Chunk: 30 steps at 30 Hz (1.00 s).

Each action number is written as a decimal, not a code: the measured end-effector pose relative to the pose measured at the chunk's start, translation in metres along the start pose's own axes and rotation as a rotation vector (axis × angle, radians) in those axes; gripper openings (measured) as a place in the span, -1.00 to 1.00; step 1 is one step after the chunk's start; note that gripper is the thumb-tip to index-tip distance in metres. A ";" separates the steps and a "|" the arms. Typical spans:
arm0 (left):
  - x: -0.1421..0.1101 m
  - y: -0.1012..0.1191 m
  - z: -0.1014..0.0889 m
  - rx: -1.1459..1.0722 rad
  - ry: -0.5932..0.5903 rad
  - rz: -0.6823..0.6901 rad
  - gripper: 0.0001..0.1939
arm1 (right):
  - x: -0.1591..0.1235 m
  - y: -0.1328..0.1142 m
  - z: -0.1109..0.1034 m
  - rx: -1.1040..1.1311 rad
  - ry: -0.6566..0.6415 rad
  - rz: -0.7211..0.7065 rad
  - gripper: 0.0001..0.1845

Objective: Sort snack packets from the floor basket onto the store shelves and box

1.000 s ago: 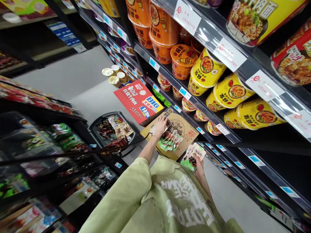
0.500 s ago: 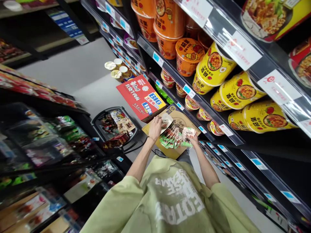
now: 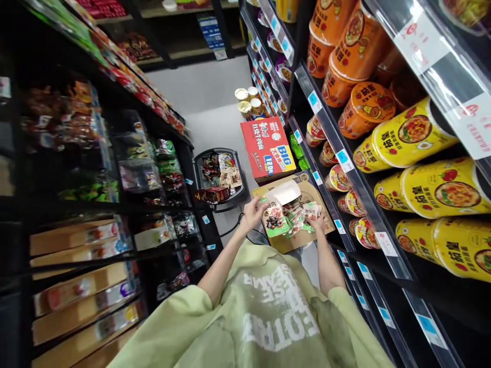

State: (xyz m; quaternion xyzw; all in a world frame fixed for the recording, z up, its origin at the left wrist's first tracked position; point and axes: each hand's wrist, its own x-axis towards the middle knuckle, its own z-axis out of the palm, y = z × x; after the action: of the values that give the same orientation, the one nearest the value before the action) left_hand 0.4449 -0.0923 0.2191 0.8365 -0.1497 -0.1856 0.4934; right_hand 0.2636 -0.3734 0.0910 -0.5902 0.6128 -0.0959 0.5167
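At the left side of the cardboard carton, my left hand is closed on the edge of a small printed display box. The box has a green and white front with a food picture, and a pale curved flap stands behind it. My right hand pinches a small snack packet, white above and green below. Between both hands, several similar packets lie fanned out on the carton. Fingertips of the right hand are partly hidden by packaging.
Beyond the carton lies a red noodle box. A black basket of packaged snacks stands on the floor to the left. Shelves with yellow noodle tubs rise close on the right; a snack rack lines the left.
My view has swung left, so everything sits further right. The left hand has turned the display box so its printed front faces me. The right hand still holds a packet, now closer to the pile.
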 end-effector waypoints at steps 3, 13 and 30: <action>0.001 -0.001 0.005 -0.028 -0.079 0.034 -0.69 | -0.009 0.002 -0.008 -0.221 -0.005 -0.054 0.12; -0.011 0.008 0.021 -0.147 -0.221 0.053 -0.62 | -0.138 -0.035 -0.013 0.205 -0.385 -0.257 -0.43; -0.047 -0.003 0.027 -1.109 -0.528 -0.399 -0.41 | -0.215 -0.044 0.035 0.362 -0.251 -0.272 -0.47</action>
State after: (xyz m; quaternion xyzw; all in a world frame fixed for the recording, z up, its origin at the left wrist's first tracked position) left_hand 0.3913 -0.0907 0.2120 0.3952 0.0105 -0.5229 0.7551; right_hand 0.2676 -0.1922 0.2190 -0.5725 0.4316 -0.1987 0.6682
